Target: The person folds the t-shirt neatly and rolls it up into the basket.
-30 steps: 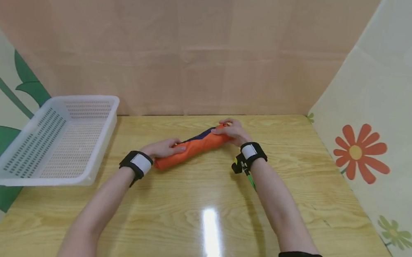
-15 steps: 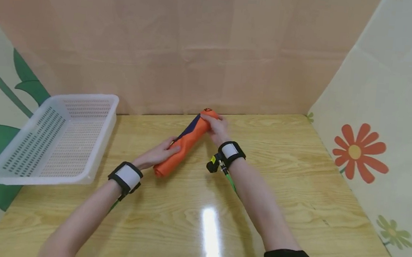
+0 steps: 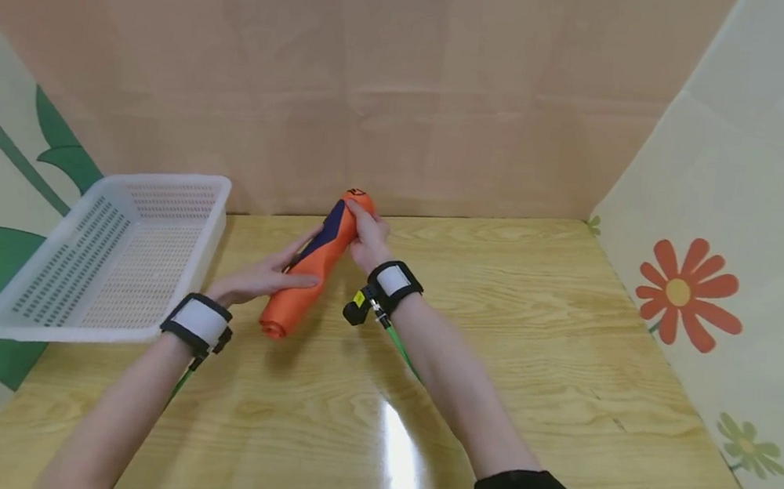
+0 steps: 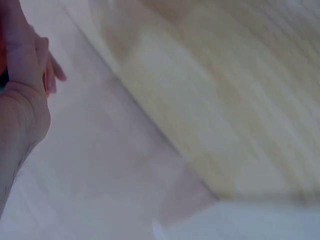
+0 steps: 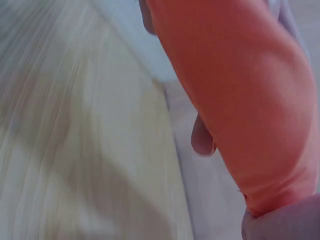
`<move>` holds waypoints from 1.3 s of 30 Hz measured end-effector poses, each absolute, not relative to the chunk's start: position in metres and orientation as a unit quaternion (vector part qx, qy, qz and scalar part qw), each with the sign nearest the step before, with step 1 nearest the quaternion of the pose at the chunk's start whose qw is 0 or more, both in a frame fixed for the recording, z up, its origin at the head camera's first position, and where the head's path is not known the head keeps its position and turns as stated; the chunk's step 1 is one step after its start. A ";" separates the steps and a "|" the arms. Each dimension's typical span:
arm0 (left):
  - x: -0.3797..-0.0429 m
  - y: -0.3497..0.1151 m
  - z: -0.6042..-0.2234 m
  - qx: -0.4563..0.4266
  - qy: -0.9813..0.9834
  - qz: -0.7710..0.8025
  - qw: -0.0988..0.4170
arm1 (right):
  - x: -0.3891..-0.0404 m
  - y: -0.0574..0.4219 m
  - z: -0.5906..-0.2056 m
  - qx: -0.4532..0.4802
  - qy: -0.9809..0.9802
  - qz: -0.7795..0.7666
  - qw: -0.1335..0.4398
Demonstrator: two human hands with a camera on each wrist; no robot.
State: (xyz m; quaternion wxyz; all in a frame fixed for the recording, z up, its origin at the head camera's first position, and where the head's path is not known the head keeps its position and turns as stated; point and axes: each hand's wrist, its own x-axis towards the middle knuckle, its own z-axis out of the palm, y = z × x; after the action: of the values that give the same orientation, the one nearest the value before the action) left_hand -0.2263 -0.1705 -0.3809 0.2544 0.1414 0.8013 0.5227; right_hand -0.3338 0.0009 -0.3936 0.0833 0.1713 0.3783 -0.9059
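A rolled-up orange cloth (image 3: 325,258) with a navy patch lies slanted between both hands in the head view, its coiled lower end toward the person. It appears raised off the table, with a shadow below. My left hand (image 3: 254,280) grips the lower half, thumb across the top. Near the upper end, my right hand (image 3: 369,242) holds the roll from the right side. Up close in the right wrist view, the orange cloth (image 5: 240,100) hides much of the grip. The left wrist view catches only the left hand (image 4: 25,70) at its edge.
A white perforated plastic basket (image 3: 217,220) stands at the left on the wooden table (image 3: 499,310). A peach-coloured backdrop (image 3: 404,120) rises behind the table's far edge. The right wall (image 3: 772,273) carries printed flowers.
Both hands have carried the cloth roll leftward, closer to the basket. The roll has turned from a shallow slant to a steeper one.
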 end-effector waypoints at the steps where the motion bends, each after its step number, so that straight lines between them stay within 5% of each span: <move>1: -0.225 -0.176 -0.376 0.139 0.808 0.513 0.253 | -0.333 -0.006 -0.390 0.168 0.375 -0.907 0.093; 11: -0.205 -0.232 -0.335 0.102 0.864 0.436 0.230 | -0.313 -0.071 -0.360 0.091 0.349 -0.920 0.156; 28: -0.183 -0.324 -0.330 0.033 0.863 0.478 0.158 | -0.259 -0.141 -0.360 -0.069 0.337 -0.853 0.392; 39: -0.193 -0.339 -0.338 0.007 0.878 0.457 0.142 | -0.263 -0.131 -0.380 -0.120 0.377 -0.813 0.427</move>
State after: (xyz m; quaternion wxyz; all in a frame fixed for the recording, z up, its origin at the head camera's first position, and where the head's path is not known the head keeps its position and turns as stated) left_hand -0.1934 -0.3389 -0.3380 0.1417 0.0073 0.8780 0.4570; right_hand -0.2627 -0.1313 -0.3796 0.4271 -0.1204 0.3767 -0.8131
